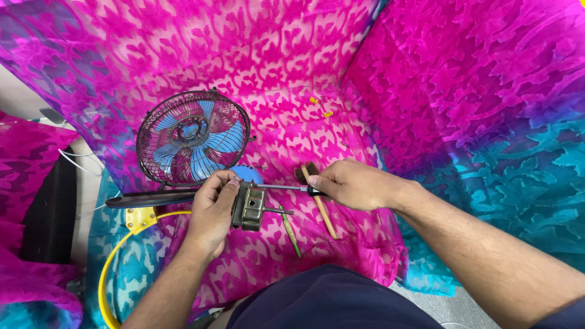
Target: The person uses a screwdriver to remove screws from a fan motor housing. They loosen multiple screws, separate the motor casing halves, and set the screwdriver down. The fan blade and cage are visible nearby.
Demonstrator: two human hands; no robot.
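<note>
At the centre of the pink cloth [286,134], the left hand [213,210] has its fingers wrapped around a small grey-green metal motor block [250,207], while the right hand [350,183], at its 3 o'clock, pinches a screwdriver [286,187] whose tip meets the block's top. A slipping tip could jab the left fingers, since they sit just beside it. The block looks worn, with a shaft jutting toward 3 o'clock.

Open cloth ahead, clutter close in

The fan [192,137] blocks the left; brush [318,198] and green stick [290,230] lie under the hands; cloth beyond, up to small yellow bits [320,106], lies open.
</note>
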